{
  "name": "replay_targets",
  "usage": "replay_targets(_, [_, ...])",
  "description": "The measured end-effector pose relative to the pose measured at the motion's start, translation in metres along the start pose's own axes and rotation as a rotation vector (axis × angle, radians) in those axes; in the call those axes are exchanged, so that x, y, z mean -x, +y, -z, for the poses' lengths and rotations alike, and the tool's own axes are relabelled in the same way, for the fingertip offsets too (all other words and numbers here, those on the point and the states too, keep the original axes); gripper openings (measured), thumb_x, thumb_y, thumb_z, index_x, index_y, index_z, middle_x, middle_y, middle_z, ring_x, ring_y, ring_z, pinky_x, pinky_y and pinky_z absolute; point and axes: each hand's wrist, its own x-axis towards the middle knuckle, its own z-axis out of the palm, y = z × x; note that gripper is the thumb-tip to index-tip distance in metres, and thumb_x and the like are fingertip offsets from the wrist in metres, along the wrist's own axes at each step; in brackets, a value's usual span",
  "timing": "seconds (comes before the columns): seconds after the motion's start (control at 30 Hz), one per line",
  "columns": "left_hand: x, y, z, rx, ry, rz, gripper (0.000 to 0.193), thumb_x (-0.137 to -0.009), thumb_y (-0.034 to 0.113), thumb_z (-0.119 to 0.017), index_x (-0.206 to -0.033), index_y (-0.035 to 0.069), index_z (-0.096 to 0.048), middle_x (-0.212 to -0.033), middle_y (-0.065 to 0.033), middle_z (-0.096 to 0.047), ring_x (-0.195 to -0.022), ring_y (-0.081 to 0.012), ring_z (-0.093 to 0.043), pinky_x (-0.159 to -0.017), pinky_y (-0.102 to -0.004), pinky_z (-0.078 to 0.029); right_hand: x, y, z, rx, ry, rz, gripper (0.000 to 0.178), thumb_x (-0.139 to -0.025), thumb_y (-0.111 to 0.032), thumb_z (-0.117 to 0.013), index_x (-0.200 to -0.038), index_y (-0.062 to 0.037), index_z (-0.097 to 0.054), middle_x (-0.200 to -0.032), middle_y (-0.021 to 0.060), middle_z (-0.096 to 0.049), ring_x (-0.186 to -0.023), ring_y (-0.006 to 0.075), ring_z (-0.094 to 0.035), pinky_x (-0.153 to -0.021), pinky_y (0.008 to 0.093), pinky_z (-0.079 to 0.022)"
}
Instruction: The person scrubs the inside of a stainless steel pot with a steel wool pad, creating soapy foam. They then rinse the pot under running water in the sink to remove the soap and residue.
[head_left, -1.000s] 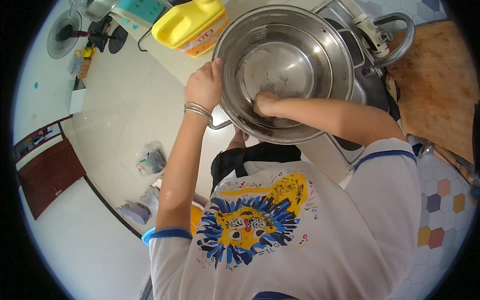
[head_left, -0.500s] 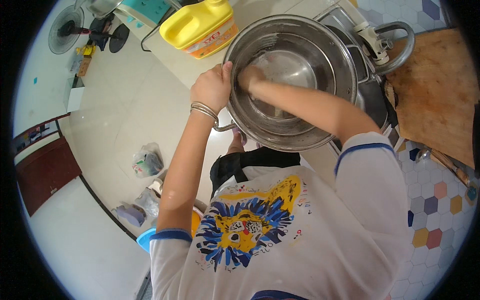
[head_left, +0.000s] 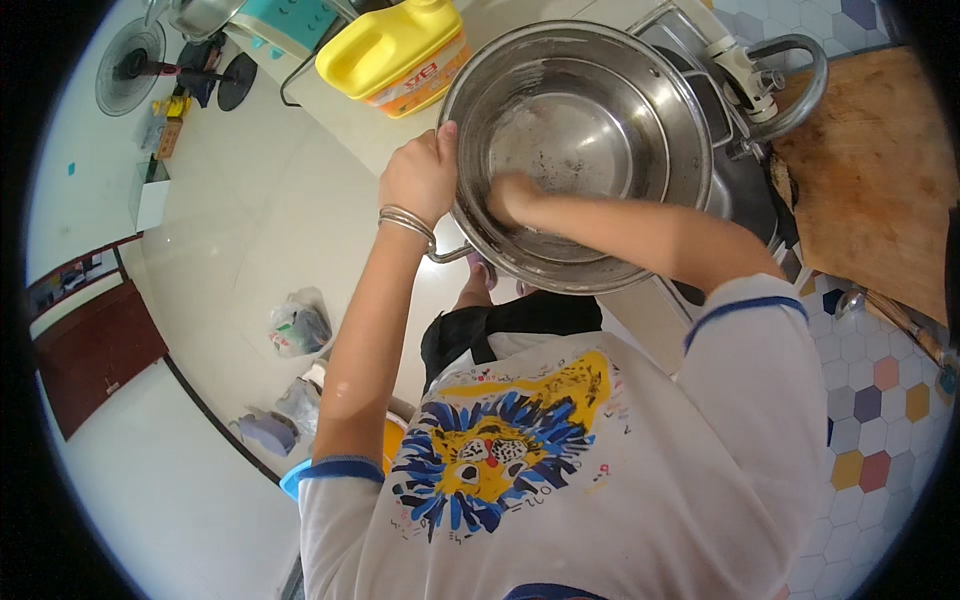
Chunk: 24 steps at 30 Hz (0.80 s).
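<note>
A large stainless steel pot (head_left: 685,130) with a stepped inner wall tilts toward me at the counter, over the edge of the sink. Its wire loop handle sticks out below my left wrist. My left hand (head_left: 420,175), two metal bangles on its wrist, is closed around the left rim, thumb on top. Deep in the pot, my right hand (head_left: 513,198) presses against the lower left of the inner wall. Motion smears its fingers, and whether they hold anything cannot be made out. Dark specks and wet streaks mark the pot's bottom.
Left of the pot stands a yellow jug (head_left: 390,60) on the counter. Right of it are the sink (head_left: 748,195), a curved metal faucet (head_left: 805,105) and a wooden cutting board (head_left: 865,170). On the floor lie a plastic bag (head_left: 300,328) and a standing fan (head_left: 130,65) farther back.
My right hand has moved down and slightly right along the pot's inside. The pot has shifted slightly up and left, with my left hand still on its rim.
</note>
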Motion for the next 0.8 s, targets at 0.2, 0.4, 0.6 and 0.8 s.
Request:
replay_targets(0.2, [0.004,0.003,0.009,-0.014,-0.016,0.02,0.055,-0.093,0.045,-0.03,-0.079,0.002,-0.061,-0.076,-0.0238,-0.061,-0.076,-0.0404,-0.059,-0.069,-0.0472,-0.046,0.037,0.027,0.009,-0.191,-0.332,0.134,0.036,-0.081,-0.013,-0.049,-0.111,0.0064,-0.054,-0.119,0.0257,-0.051,-0.111,0.0356,-0.049,-0.09,0.0407,-0.04])
replay_targets(0.4, [-0.005,-0.002,0.0,-0.021,-0.01,-0.038,0.055,-0.092,0.046,-0.03,-0.078,0.002,-0.061,-0.077,-0.0236,-0.061,-0.077,-0.0402,-0.059,-0.069,-0.0473,-0.046,-0.028,0.001,0.037,-0.837,0.1,0.007,0.027,-0.08,-0.009,-0.047,-0.102,0.0028,-0.057,-0.096,0.0217,-0.061,-0.092,0.0318,-0.058,-0.08,0.0417,-0.044])
replay_targets(0.6, [0.004,0.001,0.001,-0.014,0.01,0.088,0.055,-0.092,0.046,-0.031,-0.081,0.002,-0.062,-0.078,-0.0237,-0.061,-0.078,-0.0399,-0.059,-0.07,-0.0467,-0.046,0.081,0.045,0.042,-0.208,-0.407,0.487,0.027,-0.077,-0.009,-0.047,-0.1,0.0,-0.059,-0.094,0.0248,-0.06,-0.089,0.0375,-0.058,-0.078,0.0443,-0.044])
replay_targets(0.8, [-0.001,0.015,0.004,-0.015,-0.009,0.077,0.056,-0.092,0.047,-0.03,-0.083,0.003,-0.062,-0.083,-0.0232,-0.061,-0.081,-0.0391,-0.059,-0.072,-0.0463,-0.046,0.017,-0.011,0.041,-0.712,0.068,0.139,0.018,-0.078,-0.007,-0.051,-0.09,-0.0009,-0.061,-0.087,0.0177,-0.063,-0.084,0.0288,-0.06,-0.075,0.0386,-0.045])
